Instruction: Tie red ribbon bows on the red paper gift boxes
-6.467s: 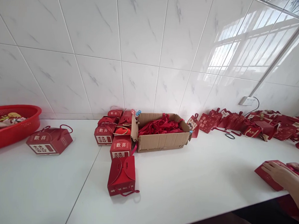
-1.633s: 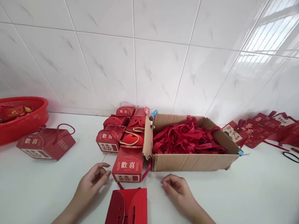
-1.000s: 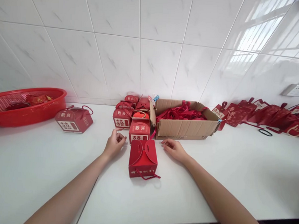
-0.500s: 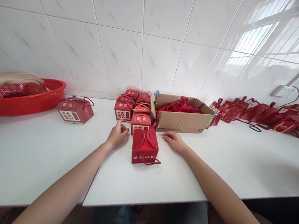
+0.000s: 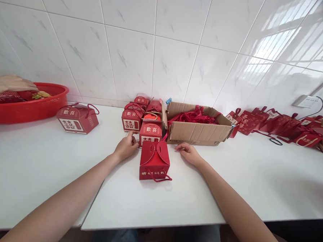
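A red gift box (image 5: 155, 162) with gold characters and a twisted cord handle stands between my hands on the white table (image 5: 129, 209). On its left, my left hand (image 5: 126, 147) rests with loosely bent fingers and the index finger pointing forward, close to a red box (image 5: 150, 132) with white characters. My right hand (image 5: 188, 153) lies to the right of the gift box, fingers loosely extended, just in front of a cardboard box (image 5: 198, 133). Both hands are apart from the gift box and hold nothing. More red boxes (image 5: 131, 118) are grouped behind it.
Red ribbons (image 5: 195, 116) fill the cardboard box. At left stand another red box (image 5: 77, 118) and a red plastic basket (image 5: 29, 111), with another person's hand (image 5: 13, 82) over it. Several red bags (image 5: 283, 124) and black-handled scissors (image 5: 275, 141) lie at right by the tiled wall.
My hands stay in place beside the gift box; the view shifts slightly. In the basket, the other person's hand has moved a little left and more of a yellow item shows.
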`<state>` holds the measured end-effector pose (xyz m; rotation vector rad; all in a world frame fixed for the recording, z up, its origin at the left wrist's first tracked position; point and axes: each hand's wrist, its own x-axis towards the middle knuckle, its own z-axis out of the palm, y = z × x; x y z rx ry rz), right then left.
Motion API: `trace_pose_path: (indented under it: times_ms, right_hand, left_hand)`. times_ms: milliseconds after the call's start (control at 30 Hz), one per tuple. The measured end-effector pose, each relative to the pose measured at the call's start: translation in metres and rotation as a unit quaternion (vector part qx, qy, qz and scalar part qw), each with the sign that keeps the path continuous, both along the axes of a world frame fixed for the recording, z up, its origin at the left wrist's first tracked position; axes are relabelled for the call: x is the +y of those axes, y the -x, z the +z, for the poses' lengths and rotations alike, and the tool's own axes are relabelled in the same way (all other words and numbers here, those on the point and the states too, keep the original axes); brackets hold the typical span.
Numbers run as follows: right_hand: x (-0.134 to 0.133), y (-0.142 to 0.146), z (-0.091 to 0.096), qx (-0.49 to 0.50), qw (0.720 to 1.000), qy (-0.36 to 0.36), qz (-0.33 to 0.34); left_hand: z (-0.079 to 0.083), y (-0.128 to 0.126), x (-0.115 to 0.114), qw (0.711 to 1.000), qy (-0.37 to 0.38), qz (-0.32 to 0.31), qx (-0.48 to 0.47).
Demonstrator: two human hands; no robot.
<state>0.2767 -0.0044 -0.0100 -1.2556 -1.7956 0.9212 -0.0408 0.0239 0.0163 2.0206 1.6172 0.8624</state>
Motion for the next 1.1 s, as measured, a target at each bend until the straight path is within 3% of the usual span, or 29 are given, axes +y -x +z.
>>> trace_pose_path:
  times_ms: [433, 833, 967, 1100]
  right_hand:
    - [0.006, 0.003, 0.001, -0.019, 1.0, -0.002, -0.019]
    - [0.005, 0.007, 0.003, -0.065, 0.998, 0.0, -0.023]
    - [0.004, 0.014, 0.025, -0.134, 0.99, 0.035, -0.009]
    - [0.007, 0.019, 0.071, -0.226, 0.964, 0.106, 0.091]
  left_hand:
    - [0.002, -0.003, 0.002, 0.998, 0.006, -0.001, 0.06]
    - [0.006, -0.002, 0.001, 0.999, 0.007, 0.003, 0.052]
    - [0.006, -0.002, -0.001, 0.998, 0.012, 0.002, 0.061]
    - [0.006, -0.004, -0.002, 0.996, 0.025, -0.01, 0.085]
